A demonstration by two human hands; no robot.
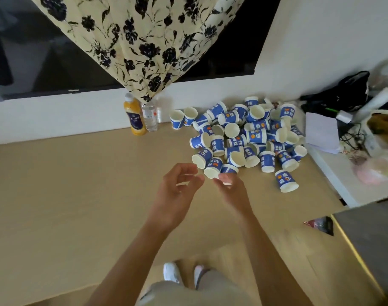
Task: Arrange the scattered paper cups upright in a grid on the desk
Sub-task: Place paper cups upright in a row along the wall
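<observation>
The big tan desk (pixel 78 184) held everything. A flowery curtain (pixel 144 40) hung down at its back. The paper cups (pixel 248 138) lay in a messy pile on the desk's right side, most of them tipped over. The left grip (pixel 179 186) hung over the desk with loose, curled fingers and held nothing. The right grip (pixel 232 191) was loose too, its fingertips just beside a tipped cup (pixel 211 171) at the pile's near edge. An orange bottle (pixel 134 117) stood by the wall.

Bare desk (pixel 78 184) left of cup pile (pixel 243 138)
</observation>
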